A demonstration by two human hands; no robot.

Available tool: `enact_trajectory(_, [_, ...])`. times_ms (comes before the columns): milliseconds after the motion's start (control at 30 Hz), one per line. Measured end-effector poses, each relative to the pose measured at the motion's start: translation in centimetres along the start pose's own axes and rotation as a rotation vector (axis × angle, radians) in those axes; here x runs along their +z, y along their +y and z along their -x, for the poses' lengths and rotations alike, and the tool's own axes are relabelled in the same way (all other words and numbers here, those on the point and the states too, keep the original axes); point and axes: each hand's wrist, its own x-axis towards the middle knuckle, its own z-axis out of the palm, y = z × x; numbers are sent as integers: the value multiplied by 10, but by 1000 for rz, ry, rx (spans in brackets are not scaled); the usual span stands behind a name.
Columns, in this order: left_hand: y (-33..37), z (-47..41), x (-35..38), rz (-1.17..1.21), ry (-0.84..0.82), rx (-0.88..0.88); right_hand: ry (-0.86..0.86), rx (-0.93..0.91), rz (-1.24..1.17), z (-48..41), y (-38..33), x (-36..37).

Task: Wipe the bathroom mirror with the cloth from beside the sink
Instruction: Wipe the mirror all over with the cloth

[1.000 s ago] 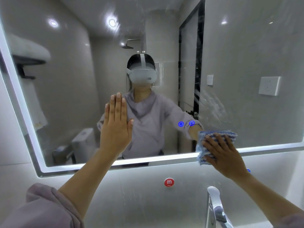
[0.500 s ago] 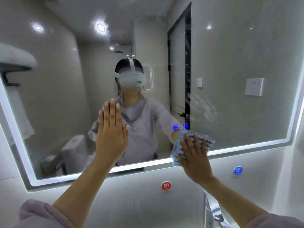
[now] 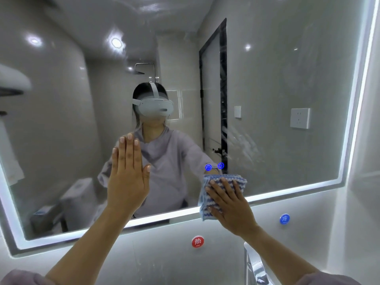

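Note:
A large wall mirror [image 3: 277, 79] with a lit white border fills most of the view. A folded blue-and-white striped cloth [image 3: 224, 182] lies flat against the mirror's lower edge, near the middle. My right hand [image 3: 230, 204] presses it there with spread, straight fingers. My left hand [image 3: 127, 175] rests flat on the glass to the left, fingers together and pointing up. Wipe streaks [image 3: 244, 147] show on the glass above and right of the cloth.
Two blue touch icons [image 3: 214, 166] glow on the mirror just above the cloth. Below the mirror the wall carries a red hot-water sticker [image 3: 197, 241] and a blue cold-water sticker [image 3: 284, 219]. A chrome tap [image 3: 254, 266] rises at the bottom right.
My right hand has slid the cloth leftward along the mirror's lower edge, from the right part toward the middle. My left hand has stayed flat on the glass.

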Motion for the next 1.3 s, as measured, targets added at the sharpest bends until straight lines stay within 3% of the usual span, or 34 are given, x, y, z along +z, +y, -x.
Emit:
enact_trajectory(300, [-1,0,0,6,-3,-2,-55,239,36,25,49,-13])
enact_trajectory(667, [-4,-1,7,-1,32,8,64,267,-57,-22,57,-25])
enact_trajectory(1000, [-5,0,8,-12,52,16,127,26,77,-73,108,-61])
enact_trajectory(1300, [-5,-1,11,-12,73,24,321,199,95,-149,109,-93])
